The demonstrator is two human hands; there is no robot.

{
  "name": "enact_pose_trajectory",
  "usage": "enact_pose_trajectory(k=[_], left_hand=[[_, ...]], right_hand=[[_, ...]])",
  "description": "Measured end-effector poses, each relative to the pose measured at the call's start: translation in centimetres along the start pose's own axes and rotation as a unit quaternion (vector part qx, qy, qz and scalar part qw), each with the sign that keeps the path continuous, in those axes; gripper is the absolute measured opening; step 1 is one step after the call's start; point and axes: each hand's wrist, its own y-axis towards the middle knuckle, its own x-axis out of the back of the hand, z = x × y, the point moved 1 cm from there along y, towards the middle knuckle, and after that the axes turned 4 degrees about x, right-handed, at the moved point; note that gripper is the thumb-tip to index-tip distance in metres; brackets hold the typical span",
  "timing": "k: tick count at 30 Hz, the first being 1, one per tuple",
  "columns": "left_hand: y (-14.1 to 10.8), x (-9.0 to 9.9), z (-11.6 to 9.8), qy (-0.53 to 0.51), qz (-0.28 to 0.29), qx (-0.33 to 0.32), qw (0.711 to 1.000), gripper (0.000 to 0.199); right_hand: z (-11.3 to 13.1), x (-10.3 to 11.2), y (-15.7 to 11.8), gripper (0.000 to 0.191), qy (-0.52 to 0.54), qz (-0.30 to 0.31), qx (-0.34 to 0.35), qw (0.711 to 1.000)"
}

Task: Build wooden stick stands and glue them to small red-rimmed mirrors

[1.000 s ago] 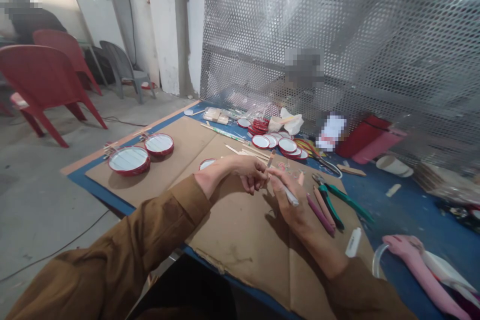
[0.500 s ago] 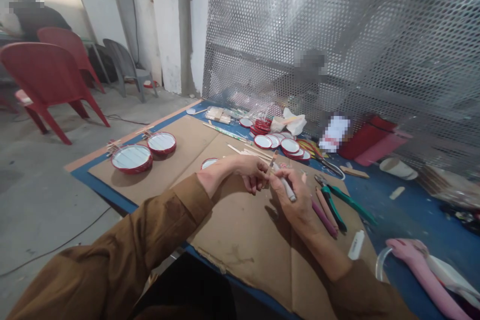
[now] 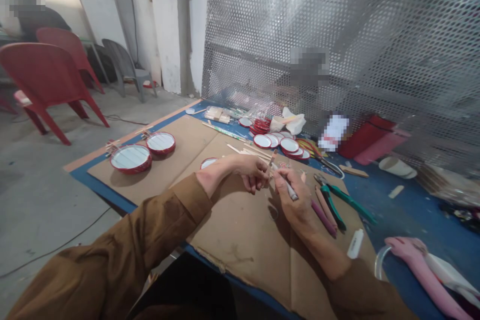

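Above the cardboard sheet [image 3: 240,240], my left hand [image 3: 253,172] pinches a small flat wooden stick [image 3: 272,158] that stands up from its fingertips. My right hand [image 3: 294,195] is closed around a slim white tube [image 3: 291,191], its tip close to the stick. Whether the tip touches the stick I cannot tell. Thin wooden strips [image 3: 258,154] lie just beyond my left hand. A red-rimmed white disc [image 3: 208,163] is partly covered by my left wrist. Right of my right hand lie green-handled pliers [image 3: 333,205] and a purple-handled tool [image 3: 323,218].
Two red-rimmed round pieces with sticks [image 3: 130,158] sit at the left of the cardboard. Several white discs [image 3: 289,145] are piled at the back. A pink glue gun-like tool [image 3: 423,265] and a small white tube [image 3: 355,244] lie right. A perforated metal panel [image 3: 337,35] stands behind.
My right hand has shifted slightly, and the tube has turned a little in its fingers. My left hand keeps its pinch on the wooden stick in nearly the same place.
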Motion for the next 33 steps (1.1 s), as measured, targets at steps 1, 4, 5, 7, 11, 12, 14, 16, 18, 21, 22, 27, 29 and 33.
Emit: enact_pose_trajectory(k=[1, 4, 5, 7, 11, 12, 14, 16, 18, 21, 22, 27, 29, 33], left_hand=[[-0.02, -0.01, -0.02, -0.001, -0.001, 0.002, 1.0, 0.008], [-0.04, 0.0, 0.01, -0.005, 0.002, 0.003, 1.0, 0.009], [-0.02, 0.02, 0.06, -0.005, 0.003, 0.003, 1.0, 0.01], [0.03, 0.07, 0.17, -0.005, 0.007, -0.002, 1.0, 0.012], [0.07, 0.07, 0.18, -0.003, 0.013, -0.007, 1.0, 0.01], [0.06, 0.06, 0.14, -0.001, 0.013, -0.004, 1.0, 0.009], [0.05, 0.03, 0.08, 0.002, 0.012, 0.004, 1.0, 0.008], [0.07, 0.03, 0.06, -0.001, 0.011, 0.005, 1.0, 0.009], [0.13, 0.06, 0.11, -0.007, 0.011, 0.003, 1.0, 0.011], [0.22, 0.12, 0.22, -0.007, 0.012, 0.006, 1.0, 0.013], [0.24, 0.13, 0.24, -0.006, 0.012, 0.007, 1.0, 0.013], [0.09, 0.06, 0.14, -0.009, 0.012, 0.008, 1.0, 0.013], [0.02, 0.02, 0.1, -0.01, 0.012, 0.01, 1.0, 0.012], [0.07, 0.01, 0.2, -0.012, 0.009, 0.003, 1.0, 0.017]], right_hand=[[0.04, 0.01, 0.01, 0.026, 0.001, 0.0, 0.0, 1.0], [0.07, 0.02, 0.02, 0.025, 0.002, 0.0, -0.001, 1.0], [0.07, 0.01, 0.03, 0.025, 0.001, 0.0, 0.001, 1.0], [0.04, -0.01, 0.04, 0.026, -0.003, -0.001, 0.005, 1.0], [-0.11, 0.01, 0.01, 0.025, -0.005, 0.002, 0.005, 1.0], [-0.15, 0.03, 0.01, 0.025, -0.005, 0.006, 0.005, 1.0], [-0.21, 0.09, 0.01, 0.025, -0.006, 0.01, 0.002, 1.0], [-0.23, 0.17, 0.02, 0.024, -0.006, 0.008, -0.001, 1.0], [-0.2, 0.23, 0.04, 0.024, -0.005, 0.011, 0.001, 1.0], [-0.14, 0.29, 0.06, 0.024, -0.005, 0.013, 0.007, 1.0], [-0.13, 0.3, 0.05, 0.024, -0.006, 0.01, 0.008, 1.0], [-0.22, 0.32, -0.05, 0.025, -0.011, 0.018, 0.004, 1.0], [-0.23, 0.36, -0.1, 0.026, -0.012, 0.026, 0.005, 1.0], [-0.22, 0.44, -0.16, 0.025, -0.012, 0.034, -0.001, 0.999]])
